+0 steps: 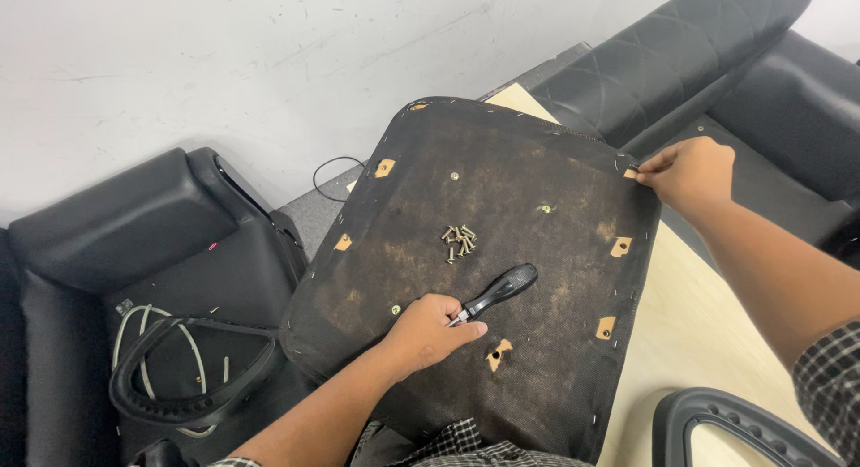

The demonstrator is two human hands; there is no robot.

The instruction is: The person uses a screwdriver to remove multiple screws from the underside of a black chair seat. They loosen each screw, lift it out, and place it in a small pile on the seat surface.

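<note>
One upturned seat base (537,279), black fabric underside, spanning both hands. Left hand (425,333) clamped on one black-handled screwdriver (497,292), flat against the fabric; one cluster of about ten loose screws (459,242) just beyond it. Right hand (690,173) pinches the base's far right corner.

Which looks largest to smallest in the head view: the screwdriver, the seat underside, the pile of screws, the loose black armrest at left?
1. Seat underside
2. Loose black armrest
3. Screwdriver, with the left hand on it
4. Pile of screws

Camera nearness changes none of these.
</note>
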